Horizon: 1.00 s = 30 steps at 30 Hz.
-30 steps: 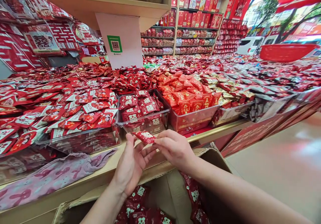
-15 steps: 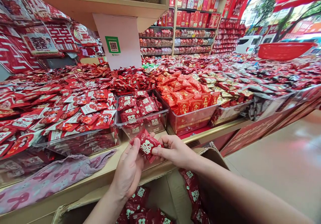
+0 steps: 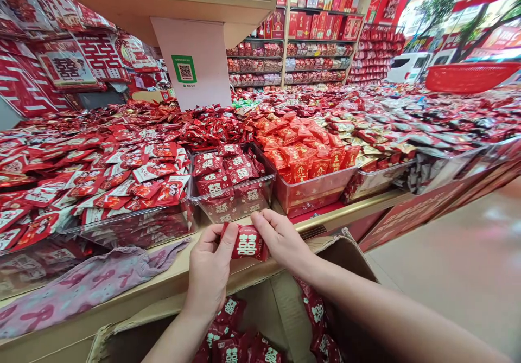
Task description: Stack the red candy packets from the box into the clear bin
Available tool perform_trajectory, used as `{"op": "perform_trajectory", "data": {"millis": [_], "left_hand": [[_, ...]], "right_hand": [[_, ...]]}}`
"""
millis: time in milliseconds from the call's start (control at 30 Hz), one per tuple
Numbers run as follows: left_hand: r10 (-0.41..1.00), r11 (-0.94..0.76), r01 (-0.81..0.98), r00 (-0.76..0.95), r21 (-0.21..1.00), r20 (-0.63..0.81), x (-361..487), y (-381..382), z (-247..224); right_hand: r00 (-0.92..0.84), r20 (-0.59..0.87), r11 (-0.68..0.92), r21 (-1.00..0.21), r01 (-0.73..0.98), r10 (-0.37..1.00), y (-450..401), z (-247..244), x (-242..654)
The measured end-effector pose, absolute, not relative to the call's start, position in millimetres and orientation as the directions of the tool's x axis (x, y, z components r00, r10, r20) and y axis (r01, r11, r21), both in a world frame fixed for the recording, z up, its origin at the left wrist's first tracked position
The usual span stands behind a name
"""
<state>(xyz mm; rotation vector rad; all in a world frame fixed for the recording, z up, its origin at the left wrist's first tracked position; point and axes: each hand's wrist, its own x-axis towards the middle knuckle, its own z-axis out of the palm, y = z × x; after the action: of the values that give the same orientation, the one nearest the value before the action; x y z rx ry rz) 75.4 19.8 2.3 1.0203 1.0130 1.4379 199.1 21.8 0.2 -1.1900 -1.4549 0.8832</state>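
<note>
Between my two hands is a dark red candy packet [image 3: 246, 243] with a pale double-happiness print, its face turned up toward me. My left hand [image 3: 211, 262] pinches its left end between thumb and fingers. At the opposite end, my right hand [image 3: 280, 241] is closed on the packet's edge. Below my wrists an open cardboard box [image 3: 280, 303] holds several matching packets [image 3: 230, 346]. Just beyond my hands stands a clear plastic bin [image 3: 232, 195] with the same kind of packets in neat rows.
Left of that bin is a bin heaped with red-and-white packets [image 3: 134, 184]; orange-red packets [image 3: 305, 159] fill the one to the right. A pink patterned cloth [image 3: 93, 287] lies along the counter's front edge. A white post with a QR code [image 3: 185, 70] rises behind.
The packet has been turned from tilted to nearly level, its print now facing me squarely. Both hands have shifted, gripping its opposite ends.
</note>
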Motion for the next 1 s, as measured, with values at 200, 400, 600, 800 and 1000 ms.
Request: {"op": "perform_trajectory", "data": {"millis": [200, 400, 600, 800, 1000], "left_hand": [[0.955, -0.265, -0.099, -0.167, 0.959, 0.247, 77, 9, -1], [0.947, -0.271, -0.029, -0.19, 0.962, 0.261, 78, 5, 1], [0.965, -0.224, -0.208, -0.183, 0.952, 0.187, 82, 7, 4], [0.991, -0.102, -0.319, -0.109, 0.942, 0.071, 82, 5, 5], [0.988, -0.144, -0.319, -0.103, 0.937, 0.117, 78, 6, 5]], "right_hand": [[0.223, 0.195, 0.142, -0.961, 0.236, 0.955, 26, -1, 184], [0.23, 0.293, 0.224, -0.933, 0.282, 0.928, 23, 4, 184], [0.267, 0.337, 0.265, -0.925, 0.272, 0.903, 24, 5, 185], [0.252, 0.256, 0.225, -0.964, 0.145, 0.933, 26, 1, 183], [0.22, 0.277, 0.262, -0.96, 0.098, 0.935, 26, -1, 185]]}}
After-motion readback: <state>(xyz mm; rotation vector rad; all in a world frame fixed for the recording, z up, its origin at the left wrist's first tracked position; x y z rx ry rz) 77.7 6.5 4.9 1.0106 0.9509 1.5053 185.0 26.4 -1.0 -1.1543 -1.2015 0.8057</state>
